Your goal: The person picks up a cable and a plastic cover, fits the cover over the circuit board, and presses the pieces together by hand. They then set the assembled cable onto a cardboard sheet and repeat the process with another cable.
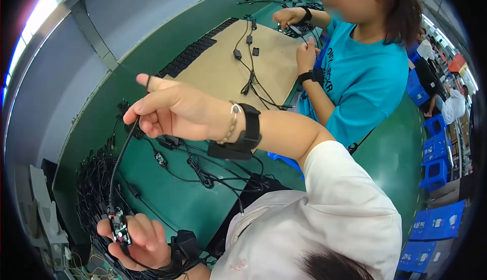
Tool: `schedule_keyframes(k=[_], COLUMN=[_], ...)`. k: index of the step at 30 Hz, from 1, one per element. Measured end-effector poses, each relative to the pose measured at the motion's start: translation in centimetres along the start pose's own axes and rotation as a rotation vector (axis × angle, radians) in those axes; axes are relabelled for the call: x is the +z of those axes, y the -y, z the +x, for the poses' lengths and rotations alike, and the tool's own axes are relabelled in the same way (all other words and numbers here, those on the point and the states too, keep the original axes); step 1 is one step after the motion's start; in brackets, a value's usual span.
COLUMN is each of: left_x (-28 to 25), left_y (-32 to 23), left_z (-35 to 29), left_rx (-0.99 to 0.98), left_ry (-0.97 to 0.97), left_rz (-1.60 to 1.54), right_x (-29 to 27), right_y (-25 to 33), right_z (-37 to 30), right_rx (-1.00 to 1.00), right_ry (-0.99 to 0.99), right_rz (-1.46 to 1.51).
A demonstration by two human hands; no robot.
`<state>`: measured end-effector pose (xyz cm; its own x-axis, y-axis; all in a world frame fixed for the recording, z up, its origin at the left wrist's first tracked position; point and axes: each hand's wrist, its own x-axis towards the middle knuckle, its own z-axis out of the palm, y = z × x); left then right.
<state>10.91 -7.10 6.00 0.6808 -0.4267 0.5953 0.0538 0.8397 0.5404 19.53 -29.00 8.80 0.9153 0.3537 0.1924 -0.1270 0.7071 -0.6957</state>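
My left hand (139, 239) is low at the left, closed around a small circuit board (118, 227) that has a black cable attached. The thin black cable (117, 166) runs up from the board to my right hand (170, 110), which is raised above the green table (167, 199) and pinches the cable's upper part between its fingers. The cable is pulled fairly straight between the two hands. Each wrist wears a black strap, and a bead bracelet sits on the right wrist.
A heap of black cables (91, 178) lies at the table's left, with more loose cables (203, 176) under my right arm. A co-worker in a teal shirt (360, 77) handles cables on a brown mat (223, 72). Blue bins (436, 224) stand at the right.
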Motion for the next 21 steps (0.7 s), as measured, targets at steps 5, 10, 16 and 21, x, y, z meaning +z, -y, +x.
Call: schedule_keyframes(k=[5,10,16,21], left_x=[2.7,3.7,4.6,6.5], left_y=[0.3,2.1,2.1,0.5], left_z=[0.4,1.3,1.9,3.9], left_rx=[0.156,-0.207,-0.361,-0.172], left_ry=[-0.157,-0.155,-0.248,-0.427], left_rz=[0.024,0.631,0.880,0.934], right_x=[1.1,1.3,6.2,8.7], right_y=[0.7,1.6,5.3,9.5], right_z=[-1.5,-1.3,0.4,1.3], right_rx=[0.041,0.096,0.130,-0.078], right_ry=[0.155,0.129,0.236,0.412], right_rz=[0.167,-0.048,0.002,-0.111])
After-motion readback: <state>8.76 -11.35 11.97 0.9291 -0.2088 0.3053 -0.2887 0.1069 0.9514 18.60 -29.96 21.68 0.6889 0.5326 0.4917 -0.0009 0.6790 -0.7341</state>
